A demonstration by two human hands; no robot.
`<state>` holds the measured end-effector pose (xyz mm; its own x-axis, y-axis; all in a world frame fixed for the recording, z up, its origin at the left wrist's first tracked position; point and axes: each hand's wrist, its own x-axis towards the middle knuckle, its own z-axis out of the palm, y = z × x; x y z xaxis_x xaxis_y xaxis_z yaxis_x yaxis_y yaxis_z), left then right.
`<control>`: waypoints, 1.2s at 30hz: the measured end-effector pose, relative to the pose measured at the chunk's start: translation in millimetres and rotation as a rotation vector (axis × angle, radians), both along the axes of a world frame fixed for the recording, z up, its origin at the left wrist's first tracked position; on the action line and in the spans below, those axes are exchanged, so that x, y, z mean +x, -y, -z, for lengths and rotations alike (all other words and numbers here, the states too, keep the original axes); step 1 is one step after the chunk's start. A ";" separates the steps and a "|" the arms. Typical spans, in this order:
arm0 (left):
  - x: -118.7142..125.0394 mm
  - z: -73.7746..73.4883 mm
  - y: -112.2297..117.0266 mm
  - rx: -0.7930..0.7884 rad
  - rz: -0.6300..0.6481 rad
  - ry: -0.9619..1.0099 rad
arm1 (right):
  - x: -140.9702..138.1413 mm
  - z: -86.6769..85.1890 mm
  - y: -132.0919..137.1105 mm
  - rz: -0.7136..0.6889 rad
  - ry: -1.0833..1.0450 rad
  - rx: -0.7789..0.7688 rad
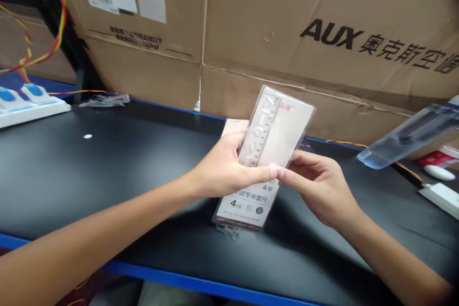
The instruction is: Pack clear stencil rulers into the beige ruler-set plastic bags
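Both hands hold a clear-sleeved ruler set tilted above the table; a transparent ruler with printed numbers shows along its left side. My left hand is closed on its left edge, thumb across the lower front. From the right, my right hand pinches its lower right edge, with the two thumb tips meeting at the front. Below and partly behind the hands is a printed ruler-set card marked with a 4 and 20. Whether this card lies on the table or is held too, I cannot tell.
A black table with a blue edge stands before a large cardboard box. At left are a white power strip and crumpled clear plastic. A clear plastic container leans at right, near another white strip.
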<state>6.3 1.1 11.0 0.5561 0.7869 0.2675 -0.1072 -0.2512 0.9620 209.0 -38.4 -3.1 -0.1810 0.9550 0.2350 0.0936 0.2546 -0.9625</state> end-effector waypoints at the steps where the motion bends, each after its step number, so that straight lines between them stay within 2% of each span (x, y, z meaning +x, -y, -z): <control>1: 0.3 0.2 1.1 0.022 -0.003 -0.005 | 0.3 -0.5 0.4 0.003 0.003 0.010; 10: 2.3 -2.3 8.6 0.053 -0.023 -0.015 | 3.1 1.1 0.0 0.016 0.053 0.076; 16: -2.8 5.1 -12.9 -0.081 0.062 -0.038 | 1.8 10.7 -11.4 0.121 0.118 0.048; 18: -7.6 5.9 -23.3 -0.139 0.038 -0.033 | 6.0 17.4 -17.6 0.155 0.148 0.015; 21: -21.8 1.3 -42.6 -0.195 -0.070 0.014 | 15.9 25.6 -26.2 0.244 0.348 0.082; 24: -44.5 -3.6 -66.8 -0.150 -0.242 -0.012 | 23.7 28.2 -30.7 0.246 0.732 0.308; 27: -69.5 -0.2 -89.9 -0.093 -0.408 -0.147 | 24.9 26.3 -30.8 0.157 0.973 0.421; 29: -83.1 6.5 -100.8 -0.118 -0.491 -0.296 | 23.5 24.4 -29.6 0.146 1.023 0.425; 32: -94.5 18.8 -109.8 -0.079 -0.545 -0.493 | 20.9 22.8 -27.8 0.170 1.039 0.385; 36: -95.1 31.3 -116.6 0.219 -0.619 -0.861 | 18.6 23.8 -26.4 0.225 1.006 0.339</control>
